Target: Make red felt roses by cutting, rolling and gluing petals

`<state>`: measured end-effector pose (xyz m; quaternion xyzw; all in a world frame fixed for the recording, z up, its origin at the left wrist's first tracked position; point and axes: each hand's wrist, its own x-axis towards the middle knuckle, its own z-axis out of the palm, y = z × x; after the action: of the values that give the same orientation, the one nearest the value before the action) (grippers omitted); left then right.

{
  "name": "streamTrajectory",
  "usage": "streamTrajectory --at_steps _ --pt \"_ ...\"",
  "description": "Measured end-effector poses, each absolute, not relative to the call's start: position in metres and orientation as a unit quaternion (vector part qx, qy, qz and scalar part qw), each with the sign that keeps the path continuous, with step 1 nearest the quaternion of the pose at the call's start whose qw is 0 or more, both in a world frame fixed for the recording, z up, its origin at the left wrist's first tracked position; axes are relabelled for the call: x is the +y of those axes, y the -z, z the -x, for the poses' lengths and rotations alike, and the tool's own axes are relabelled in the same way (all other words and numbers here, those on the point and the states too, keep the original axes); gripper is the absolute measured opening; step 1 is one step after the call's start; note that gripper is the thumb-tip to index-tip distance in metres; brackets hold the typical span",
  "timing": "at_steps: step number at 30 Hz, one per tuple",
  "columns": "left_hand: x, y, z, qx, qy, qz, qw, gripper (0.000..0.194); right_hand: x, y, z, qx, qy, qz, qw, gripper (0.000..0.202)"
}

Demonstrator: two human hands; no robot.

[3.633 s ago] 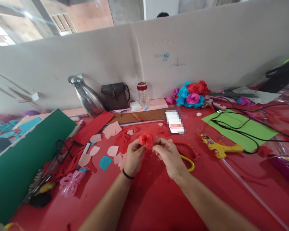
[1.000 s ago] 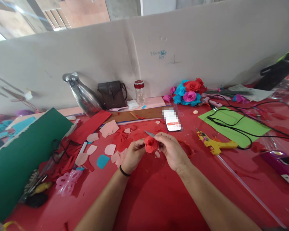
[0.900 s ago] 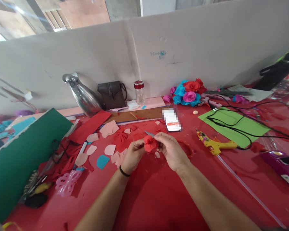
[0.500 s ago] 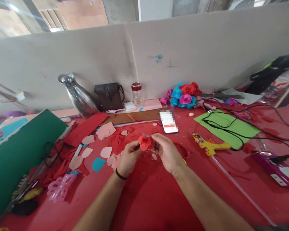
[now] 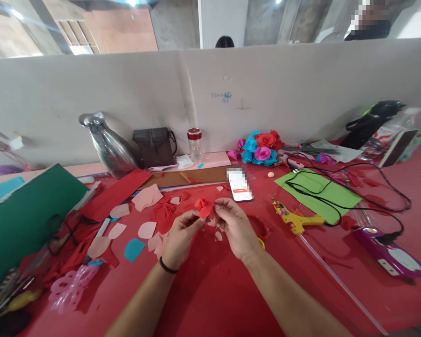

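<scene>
A small red paper flower (image 5: 204,208) is held up between my two hands over the red table (image 5: 217,299). My left hand (image 5: 182,231), with a dark band at the wrist, pinches the flower from its left and lower side. On the other side, the fingers of my right hand (image 5: 233,227) grip a petal at the flower's right edge. Pink paper petals (image 5: 147,230) and a blue petal (image 5: 134,250) lie left of my hands. Crumpled red paper (image 5: 164,211) rests just behind the left hand. Part of a roll of red tape (image 5: 259,225) shows beside my right hand.
A yellow glue gun (image 5: 296,218) with a long glue stick lies at right, near a purple power strip (image 5: 389,252) and black cables. Behind are a phone (image 5: 240,185), a paper bouquet (image 5: 263,149), a glass bottle (image 5: 195,145) and a steel jug (image 5: 110,150). Green board (image 5: 35,224) stands left.
The view has shifted slightly, and two people now show beyond the partition. Both hands still hold the red flower, which is turned and tilted a little differently.
</scene>
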<state>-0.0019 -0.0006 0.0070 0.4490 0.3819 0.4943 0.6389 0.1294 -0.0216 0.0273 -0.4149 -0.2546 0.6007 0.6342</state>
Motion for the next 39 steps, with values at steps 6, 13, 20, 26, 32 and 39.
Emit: streamTrajectory --at_steps 6,13,20,26,32,39 --pt "0.000 -0.008 0.002 0.363 -0.501 -0.380 0.687 0.017 -0.020 -0.026 -0.128 -0.251 -0.594 0.451 0.617 0.021" --pt "0.003 -0.007 0.003 0.364 -0.520 -0.339 0.694 0.017 -0.024 -0.021 -0.126 -0.318 -0.581 0.499 0.559 0.020" --pt "0.003 -0.007 0.003 0.383 -0.543 -0.331 0.670 0.018 -0.025 -0.019 -0.126 -0.335 -0.586 0.524 0.520 0.022" --pt "0.004 -0.008 0.004 0.386 -0.540 -0.309 0.681 0.019 -0.025 -0.013 -0.122 -0.387 -0.556 0.517 0.523 0.017" --pt "0.005 -0.004 0.004 0.389 -0.545 -0.303 0.678 0.019 -0.023 -0.002 -0.122 -0.501 -0.486 0.512 0.501 0.015" --pt "-0.001 -0.012 0.001 0.384 -0.548 -0.348 0.656 0.017 -0.025 -0.008 -0.123 -0.571 -0.389 0.531 0.491 0.012"
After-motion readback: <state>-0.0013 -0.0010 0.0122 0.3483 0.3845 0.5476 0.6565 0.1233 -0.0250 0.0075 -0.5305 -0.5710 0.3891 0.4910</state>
